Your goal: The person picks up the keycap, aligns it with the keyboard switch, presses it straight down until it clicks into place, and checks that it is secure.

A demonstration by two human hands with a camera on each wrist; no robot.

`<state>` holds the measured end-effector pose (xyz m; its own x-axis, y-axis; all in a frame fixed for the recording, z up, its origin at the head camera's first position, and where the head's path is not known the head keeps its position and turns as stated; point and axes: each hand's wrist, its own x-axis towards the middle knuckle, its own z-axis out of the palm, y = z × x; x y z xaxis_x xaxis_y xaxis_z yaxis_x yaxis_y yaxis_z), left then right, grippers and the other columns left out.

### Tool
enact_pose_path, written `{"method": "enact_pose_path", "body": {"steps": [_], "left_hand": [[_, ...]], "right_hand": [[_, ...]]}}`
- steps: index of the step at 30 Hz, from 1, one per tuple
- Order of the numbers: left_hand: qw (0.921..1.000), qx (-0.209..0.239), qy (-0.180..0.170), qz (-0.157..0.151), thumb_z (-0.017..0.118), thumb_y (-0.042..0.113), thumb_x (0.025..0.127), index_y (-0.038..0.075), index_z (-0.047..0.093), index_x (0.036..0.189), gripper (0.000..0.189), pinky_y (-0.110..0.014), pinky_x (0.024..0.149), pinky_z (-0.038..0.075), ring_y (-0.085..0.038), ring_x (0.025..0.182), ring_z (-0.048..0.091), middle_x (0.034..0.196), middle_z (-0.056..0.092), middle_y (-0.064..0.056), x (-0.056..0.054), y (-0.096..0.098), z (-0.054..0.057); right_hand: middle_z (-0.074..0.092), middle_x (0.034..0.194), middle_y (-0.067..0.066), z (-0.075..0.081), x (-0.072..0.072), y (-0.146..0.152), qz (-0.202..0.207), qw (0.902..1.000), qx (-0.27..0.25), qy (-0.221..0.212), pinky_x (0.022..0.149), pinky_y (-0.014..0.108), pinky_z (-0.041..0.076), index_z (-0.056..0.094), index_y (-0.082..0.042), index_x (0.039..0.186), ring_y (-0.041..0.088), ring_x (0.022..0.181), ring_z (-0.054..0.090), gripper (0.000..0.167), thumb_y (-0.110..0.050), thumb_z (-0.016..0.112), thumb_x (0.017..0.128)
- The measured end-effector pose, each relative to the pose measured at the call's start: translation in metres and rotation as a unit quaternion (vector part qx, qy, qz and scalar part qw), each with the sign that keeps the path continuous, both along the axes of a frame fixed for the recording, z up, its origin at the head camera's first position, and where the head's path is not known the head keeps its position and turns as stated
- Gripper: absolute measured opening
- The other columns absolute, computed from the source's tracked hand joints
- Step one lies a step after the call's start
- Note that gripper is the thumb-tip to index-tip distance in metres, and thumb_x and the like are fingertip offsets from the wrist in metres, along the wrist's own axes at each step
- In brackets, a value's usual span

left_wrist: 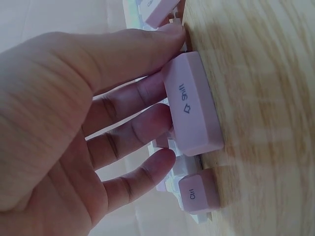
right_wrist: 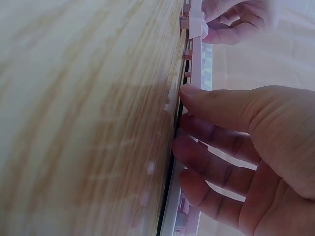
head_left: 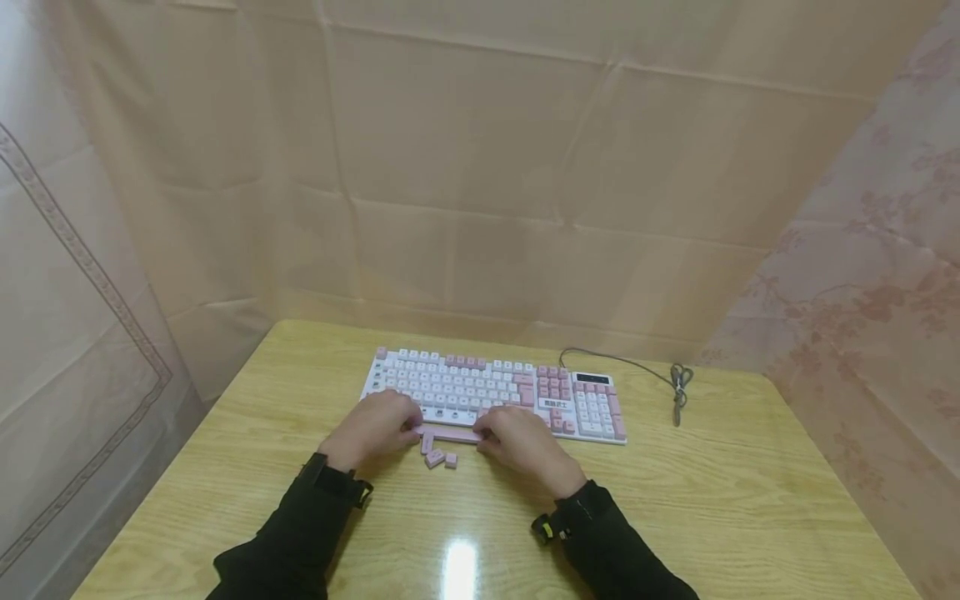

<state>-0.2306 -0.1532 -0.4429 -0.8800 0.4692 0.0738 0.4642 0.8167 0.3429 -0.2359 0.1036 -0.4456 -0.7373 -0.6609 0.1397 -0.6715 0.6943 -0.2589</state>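
A long pink space bar keycap (head_left: pixel 448 433) lies along the front edge of the white and pink keyboard (head_left: pixel 461 385). At its left end, my left hand (head_left: pixel 381 423) pinches it between thumb and fingers. My right hand (head_left: pixel 523 442) pinches the other end, with thumb and index fingertip close together on the bar (right_wrist: pixel 196 64) in the right wrist view. Loose pink keycaps lie before the keyboard: a Shift keycap (left_wrist: pixel 189 103), a Ctrl keycap (left_wrist: pixel 197 191) and another (head_left: pixel 434 457). The left fingertips are partly hidden behind the Shift keycap in the left wrist view.
A grey cable (head_left: pixel 622 360) runs from the keyboard's back to a tied bundle (head_left: pixel 679 387) at the right. The wooden table (head_left: pixel 720 492) carries everything. Beige cloth (head_left: pixel 465 167) hangs behind it, with patterned cloth (head_left: pixel 885 292) at the right.
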Motion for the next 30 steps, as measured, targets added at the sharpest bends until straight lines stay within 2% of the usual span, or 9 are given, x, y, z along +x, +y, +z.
{"method": "enact_pose_path", "body": {"steps": [10,16,22,26,30], "left_hand": [[1.0000,-0.003,0.004,-0.001,0.078,0.016,0.089,0.017,0.073,0.083,0.008,-0.031,0.069,0.048,-0.008,0.068,0.051,0.073,0.059,0.012,-0.001,-0.004,0.001],[0.9998,0.018,0.011,0.002,0.078,0.015,0.089,0.014,0.074,0.088,0.004,-0.034,0.074,0.050,-0.010,0.074,0.056,0.079,0.064,0.009,-0.002,-0.009,0.006],[0.9977,0.026,0.063,0.002,0.075,0.009,0.089,0.006,0.075,0.098,0.009,-0.039,0.080,0.055,-0.020,0.086,0.066,0.092,0.070,-0.003,-0.001,-0.012,0.009],[0.9960,0.023,0.085,0.018,0.077,0.009,0.089,0.006,0.075,0.097,0.009,-0.037,0.076,0.055,-0.018,0.082,0.064,0.090,0.069,-0.003,-0.001,-0.013,0.009],[0.9954,0.015,0.089,0.032,0.078,0.011,0.089,0.007,0.074,0.097,0.010,-0.035,0.072,0.053,-0.015,0.077,0.061,0.086,0.066,0.000,-0.001,-0.013,0.007]], "right_hand": [[0.073,0.095,-0.002,0.003,-0.002,-0.002,-0.007,0.9996,-0.025,0.012,0.079,0.031,0.055,0.078,-0.013,0.103,0.014,0.088,0.068,0.015,-0.014,0.079,0.088],[0.074,0.098,0.000,0.008,-0.004,-0.004,-0.014,0.9993,-0.034,-0.001,0.081,0.031,0.055,0.078,-0.012,0.108,0.014,0.089,0.068,0.020,-0.017,0.080,0.088],[0.074,0.103,0.004,0.016,-0.008,-0.008,-0.019,0.9992,-0.034,0.003,0.085,0.035,0.056,0.077,-0.010,0.111,0.018,0.093,0.069,0.023,-0.013,0.079,0.088],[0.074,0.104,0.004,0.018,-0.012,-0.013,-0.025,0.9991,-0.035,0.002,0.086,0.036,0.056,0.077,-0.011,0.110,0.019,0.095,0.070,0.022,-0.012,0.078,0.088],[0.073,0.102,0.004,0.015,-0.016,-0.018,-0.035,0.9987,-0.036,-0.003,0.083,0.035,0.056,0.078,-0.011,0.108,0.019,0.093,0.069,0.020,-0.011,0.077,0.088]]}}
